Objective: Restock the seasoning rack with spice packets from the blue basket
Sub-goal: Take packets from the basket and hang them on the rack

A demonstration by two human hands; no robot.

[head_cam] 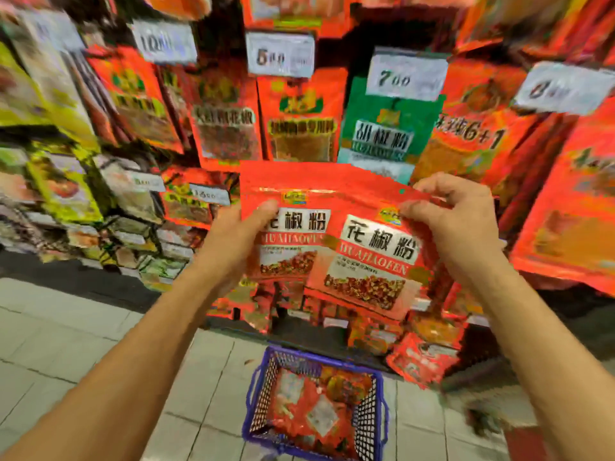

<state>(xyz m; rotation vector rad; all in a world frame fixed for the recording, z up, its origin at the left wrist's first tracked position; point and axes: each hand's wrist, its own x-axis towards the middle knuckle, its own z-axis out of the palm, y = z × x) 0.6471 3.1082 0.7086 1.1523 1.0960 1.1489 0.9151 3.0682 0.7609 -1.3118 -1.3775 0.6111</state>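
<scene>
I hold red spice packets up in front of the seasoning rack (299, 121). My left hand (243, 237) grips the rear red packet (293, 244) by its left edge, thumb on its front. My right hand (456, 221) pinches the top right corner of the front red packet (369, 261), which overlaps the rear one and tilts to the right. Both packets carry a white label and a picture of ground spice. The blue basket (256, 387) stands on the floor below my hands, with several red packets inside.
The rack holds hanging red packets and a green packet (379, 128) under white price tags (281, 54). Yellow and mixed packets (66, 184) fill the shelves at left. A loose red packet (422, 361) leans at the rack's foot. Grey floor tiles (66, 344) lie to the left.
</scene>
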